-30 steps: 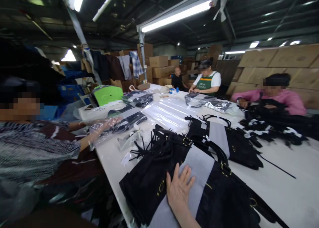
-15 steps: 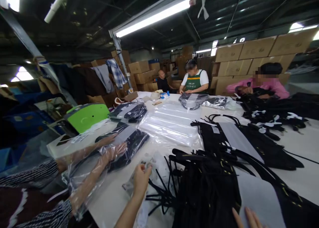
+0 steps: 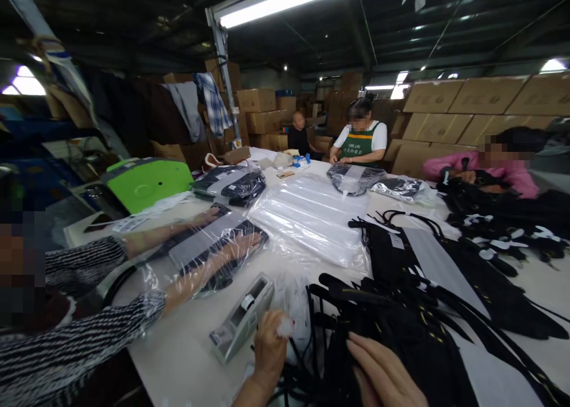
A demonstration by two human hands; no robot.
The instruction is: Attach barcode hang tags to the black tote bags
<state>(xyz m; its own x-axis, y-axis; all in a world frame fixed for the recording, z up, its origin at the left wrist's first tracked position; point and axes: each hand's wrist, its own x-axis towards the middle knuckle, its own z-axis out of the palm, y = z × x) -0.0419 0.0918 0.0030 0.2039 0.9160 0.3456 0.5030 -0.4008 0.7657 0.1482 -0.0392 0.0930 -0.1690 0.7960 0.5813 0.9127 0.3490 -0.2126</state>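
My left hand [image 3: 270, 342] is closed around a small translucent plastic piece [image 3: 285, 327], above the clear bags and black cords at the near middle of the table. Fingers stretched and close together, my right hand [image 3: 385, 368] lies against the near pile of black bags [image 3: 396, 318]; its thumb is mostly hidden. Black cords [image 3: 314, 318] hang off the pile between my hands. Left of my left hand is a clear plastic box [image 3: 243, 318] with a small white item in it. Crumpled clear plastic bags [image 3: 291, 300] lie just behind that hand.
At left, a co-worker's hands [image 3: 243, 247] press a plastic-wrapped dark bag [image 3: 196, 250]. Flat clear plastic sleeves [image 3: 312, 217] cover the table's middle. Another black bag with a grey panel [image 3: 440, 264] lies at right. Several people work around the far side, before stacked cartons [image 3: 481, 95].
My right hand has left the grey panel for the black bags' left part. My left hand has turned and shifted slightly right. The co-worker's hand has slid farther over the wrapped bag.
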